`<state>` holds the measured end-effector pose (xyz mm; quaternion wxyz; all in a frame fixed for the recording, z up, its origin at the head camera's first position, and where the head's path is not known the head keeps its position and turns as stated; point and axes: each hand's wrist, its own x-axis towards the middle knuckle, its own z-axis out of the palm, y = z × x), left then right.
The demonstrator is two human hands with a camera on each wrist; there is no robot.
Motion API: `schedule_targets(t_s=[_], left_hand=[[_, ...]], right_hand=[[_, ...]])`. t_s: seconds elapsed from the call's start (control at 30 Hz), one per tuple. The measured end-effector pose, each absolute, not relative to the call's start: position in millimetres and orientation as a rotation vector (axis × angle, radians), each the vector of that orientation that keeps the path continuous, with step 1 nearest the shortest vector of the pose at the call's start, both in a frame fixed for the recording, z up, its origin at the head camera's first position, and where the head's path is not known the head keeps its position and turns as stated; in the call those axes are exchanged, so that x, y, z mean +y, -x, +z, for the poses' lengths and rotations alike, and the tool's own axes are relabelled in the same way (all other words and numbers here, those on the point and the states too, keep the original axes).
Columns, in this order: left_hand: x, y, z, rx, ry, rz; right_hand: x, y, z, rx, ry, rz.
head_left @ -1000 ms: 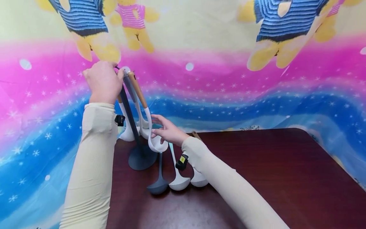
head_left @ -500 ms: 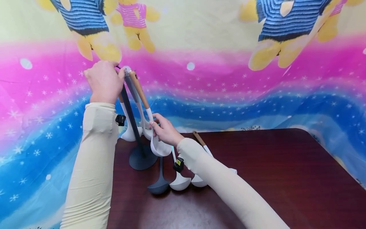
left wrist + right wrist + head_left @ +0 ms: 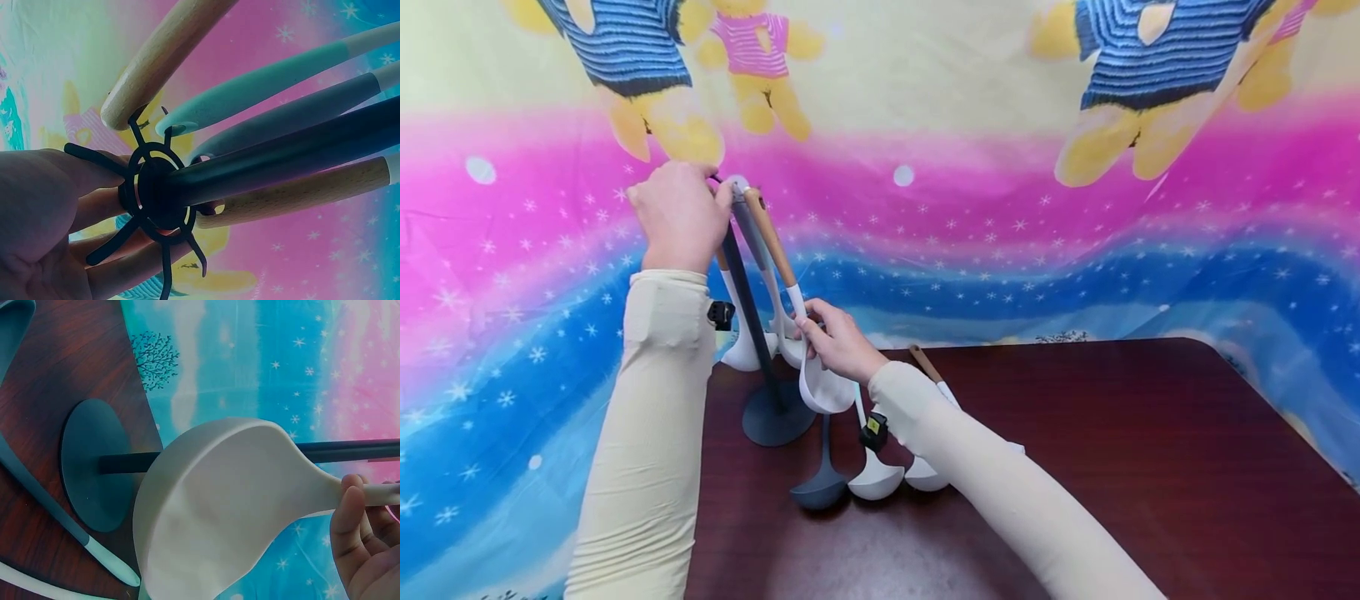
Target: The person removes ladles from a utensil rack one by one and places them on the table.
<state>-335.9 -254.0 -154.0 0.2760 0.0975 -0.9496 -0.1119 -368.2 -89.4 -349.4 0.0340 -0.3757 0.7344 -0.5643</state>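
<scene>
My left hand (image 3: 679,215) grips the hooked top ring (image 3: 161,194) of a dark utensil stand (image 3: 747,300), fingers behind it. A white ladle (image 3: 826,385) with a wooden handle hangs at the stand's near right side, its handle end at a hook in the left wrist view. My right hand (image 3: 841,337) pinches this ladle's white neck between thumb and fingers, and its bowl (image 3: 212,506) fills the middle of the right wrist view. Beyond the post hang other ladles, among them one with a mint handle (image 3: 256,84) and one with a grey handle (image 3: 294,115).
On the dark wood table (image 3: 1112,467) lie a dark grey ladle (image 3: 820,487), a white ladle (image 3: 877,479) and another white one (image 3: 925,473), partly behind my right forearm. The stand's round base (image 3: 778,415) is near the table's left. A printed cloth (image 3: 962,250) hangs behind.
My right hand has closed from loose fingers beside the ladle's bowl to a pinch on its neck. The bowl has shifted slightly right and down. My left hand stays at the stand's top.
</scene>
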Motion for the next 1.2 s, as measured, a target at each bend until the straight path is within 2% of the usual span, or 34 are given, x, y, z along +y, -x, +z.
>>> schedule_targets(t_s=[0.77, 1.2], left_hand=[[-266, 333, -151, -2.568, -0.297, -0.363], [-256, 335, -150, -2.571, -0.271, -0.504]], right_hand=[[-91, 365, -347, 2.287, 1.181, -1.717], [-79, 364, -346, 2.292, 1.154, -1.747]])
